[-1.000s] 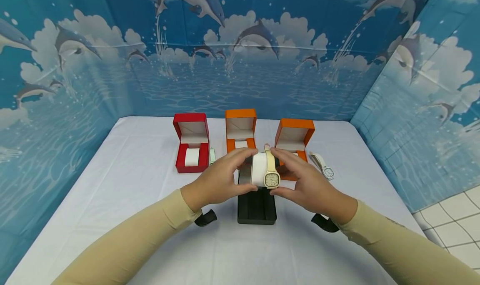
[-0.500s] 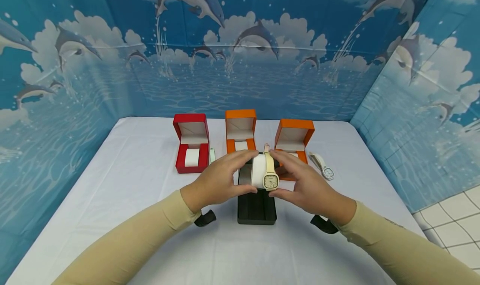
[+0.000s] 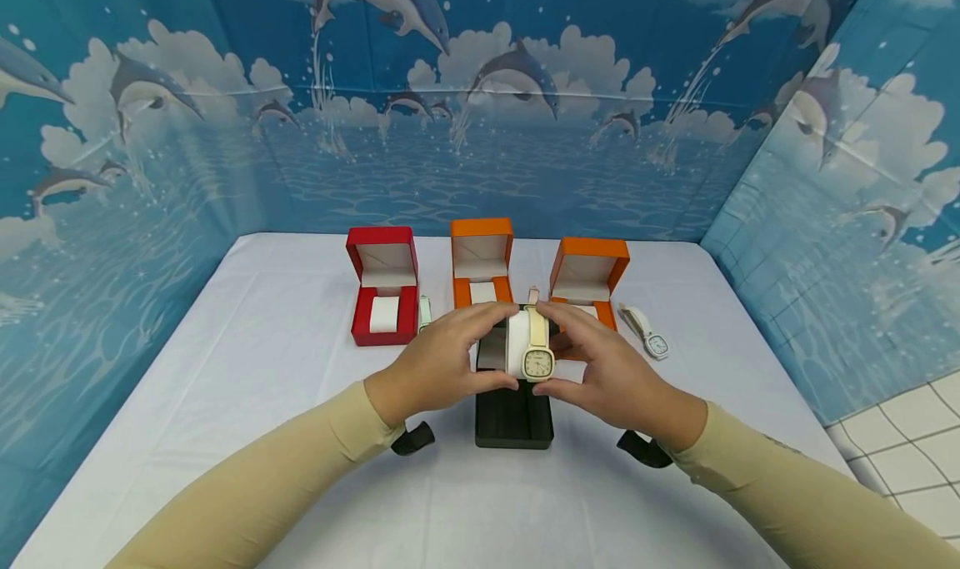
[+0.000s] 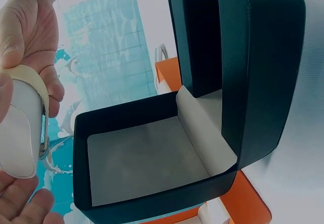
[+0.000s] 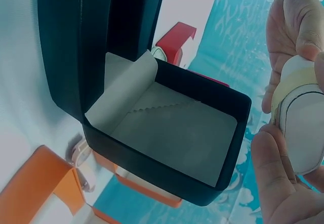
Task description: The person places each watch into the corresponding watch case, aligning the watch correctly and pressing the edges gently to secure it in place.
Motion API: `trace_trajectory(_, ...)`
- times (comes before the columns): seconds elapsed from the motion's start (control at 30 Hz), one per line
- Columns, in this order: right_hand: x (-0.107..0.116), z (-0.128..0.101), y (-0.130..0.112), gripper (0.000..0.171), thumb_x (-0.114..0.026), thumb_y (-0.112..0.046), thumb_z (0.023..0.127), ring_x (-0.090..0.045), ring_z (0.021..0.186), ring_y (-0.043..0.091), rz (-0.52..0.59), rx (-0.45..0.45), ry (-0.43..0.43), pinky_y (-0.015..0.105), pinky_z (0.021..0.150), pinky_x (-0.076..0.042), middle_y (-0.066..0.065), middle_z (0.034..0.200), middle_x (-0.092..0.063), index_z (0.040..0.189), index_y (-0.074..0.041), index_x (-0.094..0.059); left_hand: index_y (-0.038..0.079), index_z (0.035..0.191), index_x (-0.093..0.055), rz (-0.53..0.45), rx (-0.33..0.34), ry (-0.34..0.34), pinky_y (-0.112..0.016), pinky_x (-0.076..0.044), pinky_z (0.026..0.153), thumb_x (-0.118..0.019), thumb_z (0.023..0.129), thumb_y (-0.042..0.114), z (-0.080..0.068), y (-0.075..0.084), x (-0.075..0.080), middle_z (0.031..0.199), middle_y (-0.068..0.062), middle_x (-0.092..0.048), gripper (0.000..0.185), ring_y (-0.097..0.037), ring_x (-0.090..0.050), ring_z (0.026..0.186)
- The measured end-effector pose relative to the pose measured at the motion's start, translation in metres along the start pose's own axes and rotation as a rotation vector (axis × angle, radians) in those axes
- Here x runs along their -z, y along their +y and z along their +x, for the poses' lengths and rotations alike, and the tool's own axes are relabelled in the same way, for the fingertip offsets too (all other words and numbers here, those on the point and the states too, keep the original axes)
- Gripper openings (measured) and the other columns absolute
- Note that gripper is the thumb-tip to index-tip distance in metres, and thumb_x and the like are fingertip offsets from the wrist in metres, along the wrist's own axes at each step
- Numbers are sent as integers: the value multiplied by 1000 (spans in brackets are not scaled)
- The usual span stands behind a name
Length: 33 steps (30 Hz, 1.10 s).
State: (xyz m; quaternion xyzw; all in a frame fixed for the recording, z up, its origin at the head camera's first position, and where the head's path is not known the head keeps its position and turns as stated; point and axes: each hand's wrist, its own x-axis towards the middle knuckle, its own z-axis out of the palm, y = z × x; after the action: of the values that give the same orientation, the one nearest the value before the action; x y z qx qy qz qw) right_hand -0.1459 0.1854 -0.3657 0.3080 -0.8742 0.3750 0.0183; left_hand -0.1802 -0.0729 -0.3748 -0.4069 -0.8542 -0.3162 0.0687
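Between both hands, above the table, is a white watch cushion [image 3: 516,346] with a cream-strapped wristwatch [image 3: 538,363] round its right part. The left hand [image 3: 442,356] grips the cushion's left end between thumb and fingers. From the right, the right hand [image 3: 615,369] pinches the watch, thumb below and fingers above. Below them stands an open black watch box [image 3: 513,423], its lid partly hidden by the hands. In the left wrist view, the box's pale lid lining [image 4: 142,158] shows, and the strap [image 4: 30,77] wraps the cushion.
Behind stand an open red box [image 3: 360,327], an open orange box [image 3: 482,227] and another orange box [image 3: 596,248]. A white watch [image 3: 648,336] lies at the right, a pale green one [image 3: 425,309] beside the red box. A pink strap [image 3: 534,294] shows behind the hands.
The right hand and the watch have shifted slightly left and down, so the watch sits farther along the cushion. The left hand and cushion moved slightly right. The boxes stay put.
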Motion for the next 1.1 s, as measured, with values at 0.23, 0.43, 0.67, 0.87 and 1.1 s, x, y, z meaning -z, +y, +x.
trace_trajectory(0.23, -1, 0, 0, 99, -89, -8, 83, -70, 116, 21, 19, 8, -8, 36, 100, -60, 11, 161, -44, 164, -8, -32, 10, 154, -51, 8, -8, 3, -45, -51, 114, -89, 85, 40, 0, 0, 0, 154, -5, -58, 83, -23, -59, 138)
trace_trajectory(0.43, -1, 0, 1, 98, -88, -8, 85, -69, 117, 21, 36, 29, -9, 36, 101, -60, 11, 161, -44, 164, -7, -31, 10, 153, -53, 10, -12, 11, -46, -51, 115, -89, 85, 40, 0, -1, -1, 153, -5, -59, 83, -23, -59, 139)
trace_trajectory(0.67, -3, 1, 1, 96, -88, -9, 86, -70, 117, 21, 20, 10, -5, 37, 100, -60, 11, 161, -44, 164, -8, -32, 10, 152, -53, 11, -17, 18, -46, -50, 115, -89, 84, 39, -1, -1, -2, 152, -5, -59, 83, -23, -59, 138)
trace_trajectory(0.87, -3, 0, 0, 96, -88, -10, 86, -70, 118, 22, 7, -1, -6, 38, 101, -60, 12, 161, -43, 163, -7, -32, 10, 153, -52, 12, -18, 19, -46, -50, 115, -89, 85, 40, -1, -1, -2, 152, -5, -59, 83, -23, -58, 139)
trace_trajectory(1.1, -4, 1, 0, 94, -88, -10, 86, -71, 117, 21, 7, -11, -6, 38, 101, -60, 11, 161, -44, 162, -7, -34, 9, 152, -53, 11, -27, 26, -47, -49, 116, -89, 85, 39, -1, -2, -3, 152, -5, -59, 82, -23, -58, 139)
